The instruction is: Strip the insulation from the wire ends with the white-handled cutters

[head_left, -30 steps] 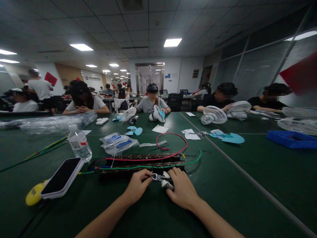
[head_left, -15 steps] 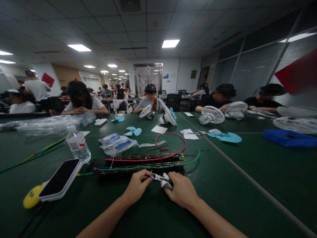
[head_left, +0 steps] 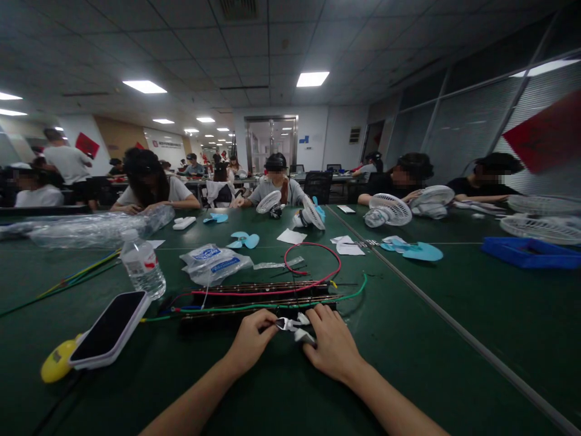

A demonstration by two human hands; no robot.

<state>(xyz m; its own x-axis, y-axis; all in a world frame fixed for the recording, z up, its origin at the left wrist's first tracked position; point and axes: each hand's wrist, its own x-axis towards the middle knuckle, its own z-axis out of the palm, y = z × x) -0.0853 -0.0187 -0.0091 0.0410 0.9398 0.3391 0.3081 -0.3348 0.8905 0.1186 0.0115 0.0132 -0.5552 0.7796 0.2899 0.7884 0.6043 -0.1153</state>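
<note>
My right hand [head_left: 334,344] is wrapped round the light-coloured handles of a pair of pliers [head_left: 287,325], whose handles are spread apart. Fingertips of my left hand [head_left: 254,338] are pinched together right at the metal jaws; whatever they hold is hidden or too small to name. Just beyond both hands lie dark strips with copper-coloured rods [head_left: 254,287]. A green wire [head_left: 272,307] and a red wire [head_left: 254,293] run along them, the red one looping round at its right end.
To the left are a phone [head_left: 111,330], a yellow object [head_left: 59,360] and a water bottle [head_left: 143,266]. Plastic bags [head_left: 215,264] lie behind the strips. Farther off are blue fan blades [head_left: 244,240], fan heads [head_left: 389,211], a blue tray [head_left: 529,251] and several seated people.
Both my hands and the pliers stay in nearly the same spot; the pliers have tilted slightly. Across the table, people's hands have shifted a little.
</note>
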